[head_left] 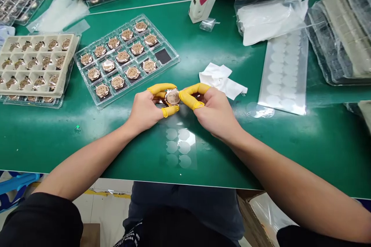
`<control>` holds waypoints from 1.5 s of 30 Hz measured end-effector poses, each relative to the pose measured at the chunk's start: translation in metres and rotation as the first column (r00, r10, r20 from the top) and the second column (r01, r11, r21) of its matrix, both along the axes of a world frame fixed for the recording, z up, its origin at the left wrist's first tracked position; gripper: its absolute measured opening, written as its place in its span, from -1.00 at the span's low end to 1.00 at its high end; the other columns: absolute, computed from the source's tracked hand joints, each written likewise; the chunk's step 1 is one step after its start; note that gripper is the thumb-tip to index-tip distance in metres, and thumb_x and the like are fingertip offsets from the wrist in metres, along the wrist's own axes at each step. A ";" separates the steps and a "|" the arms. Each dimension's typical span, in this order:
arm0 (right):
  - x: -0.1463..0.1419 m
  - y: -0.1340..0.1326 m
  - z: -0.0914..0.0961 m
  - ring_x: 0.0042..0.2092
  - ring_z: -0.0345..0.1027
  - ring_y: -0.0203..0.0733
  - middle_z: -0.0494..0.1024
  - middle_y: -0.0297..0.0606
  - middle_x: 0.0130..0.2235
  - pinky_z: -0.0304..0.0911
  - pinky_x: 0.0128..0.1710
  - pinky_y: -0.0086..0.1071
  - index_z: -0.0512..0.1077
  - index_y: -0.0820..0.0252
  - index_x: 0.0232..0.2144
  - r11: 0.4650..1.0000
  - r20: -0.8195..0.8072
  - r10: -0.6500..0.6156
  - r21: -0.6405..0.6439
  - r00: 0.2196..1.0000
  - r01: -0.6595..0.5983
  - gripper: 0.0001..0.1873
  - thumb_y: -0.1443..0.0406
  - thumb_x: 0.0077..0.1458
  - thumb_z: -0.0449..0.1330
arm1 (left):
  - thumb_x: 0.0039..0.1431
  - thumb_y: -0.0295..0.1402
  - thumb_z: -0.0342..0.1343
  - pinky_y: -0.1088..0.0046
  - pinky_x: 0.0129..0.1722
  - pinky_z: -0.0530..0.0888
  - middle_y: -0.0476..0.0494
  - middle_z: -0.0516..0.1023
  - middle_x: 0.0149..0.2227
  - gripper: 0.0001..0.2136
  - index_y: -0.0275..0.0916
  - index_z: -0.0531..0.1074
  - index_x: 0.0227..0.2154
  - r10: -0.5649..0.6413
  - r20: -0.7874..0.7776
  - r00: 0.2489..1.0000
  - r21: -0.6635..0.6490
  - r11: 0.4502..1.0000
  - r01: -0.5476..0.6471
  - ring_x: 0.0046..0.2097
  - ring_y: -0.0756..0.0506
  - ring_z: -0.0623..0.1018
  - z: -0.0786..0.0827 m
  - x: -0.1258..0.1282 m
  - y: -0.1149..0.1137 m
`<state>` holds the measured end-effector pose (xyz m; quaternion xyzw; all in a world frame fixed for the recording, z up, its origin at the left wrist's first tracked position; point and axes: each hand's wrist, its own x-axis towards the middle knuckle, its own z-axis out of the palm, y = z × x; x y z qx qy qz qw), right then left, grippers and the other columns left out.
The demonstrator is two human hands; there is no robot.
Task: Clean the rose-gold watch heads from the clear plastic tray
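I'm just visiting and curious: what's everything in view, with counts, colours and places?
Held watch case: one, coppery, centre
Watch cases: fourteen, coppery, in clear tray
Beige tray: one, beige, left
Stacked trays: several, clear and beige, back and right
Bottle: one, white, back
Crumpled cloth: one, white, right
Bundles: several, white, back and right
Film sheet: one, clear, front centre
Disc sheet: one, white, right
Table: one, green, throughout
Left hand: one, yellow-capped, holding case
Right hand: one, yellow-capped, beside it

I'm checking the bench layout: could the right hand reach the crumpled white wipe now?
Probably yes: the white wipe lies just beyond the right hand on the green table, with nothing visible between them. The hand is busy at the watch case, though, so it might have to leave that first.
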<state>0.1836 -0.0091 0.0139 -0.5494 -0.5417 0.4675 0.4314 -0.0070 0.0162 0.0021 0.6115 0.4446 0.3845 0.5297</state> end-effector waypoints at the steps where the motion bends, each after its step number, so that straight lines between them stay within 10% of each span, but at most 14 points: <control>1: 0.000 0.000 -0.001 -0.20 0.51 -0.10 0.69 -0.23 -0.24 0.41 -0.12 -0.16 0.57 0.10 -0.32 1.000 0.013 -0.005 0.007 1.000 0.004 -0.69 0.01 0.09 0.42 | -0.13 -0.35 0.47 0.38 -0.01 0.67 -0.15 0.75 -0.08 -0.46 -0.30 0.62 0.00 -0.001 -0.002 1.000 0.011 1.000 0.001 -0.09 -0.12 0.73 0.000 0.000 0.000; 12: -0.007 -0.006 -0.006 -0.21 0.49 -0.15 0.65 -0.28 -0.24 0.39 -0.17 -0.20 0.53 0.08 -0.36 0.995 -0.015 -0.067 0.072 0.998 0.068 -0.49 -0.21 0.09 0.40 | -0.16 -0.39 0.45 0.42 -0.08 0.66 -0.08 0.74 -0.16 -0.50 -0.25 0.63 -0.04 0.022 0.031 0.999 0.033 0.999 -0.023 -0.17 -0.07 0.71 -0.003 0.002 0.000; 23: -0.019 -0.012 -0.017 -0.18 0.50 -0.21 0.64 -0.30 -0.21 0.39 -0.17 -0.28 0.55 0.09 -0.29 0.970 0.010 -0.164 0.185 0.986 0.159 -0.83 0.13 0.23 0.33 | -0.15 -0.41 0.45 0.45 -0.12 0.64 -0.04 0.74 -0.22 -0.51 -0.23 0.61 -0.05 0.024 0.032 0.999 0.038 0.999 -0.025 -0.23 -0.03 0.69 -0.003 0.002 -0.001; 45: -0.019 -0.013 -0.015 -0.18 0.50 -0.19 0.65 -0.32 -0.24 0.38 -0.15 -0.23 0.54 0.06 -0.27 0.967 0.073 -0.199 0.174 0.977 0.184 -0.70 -0.01 0.26 0.33 | -0.13 -0.42 0.43 0.42 -0.13 0.64 -0.04 0.73 -0.22 -0.52 -0.23 0.60 -0.05 0.023 0.012 1.000 0.058 0.998 -0.023 -0.24 -0.03 0.68 -0.002 0.003 -0.001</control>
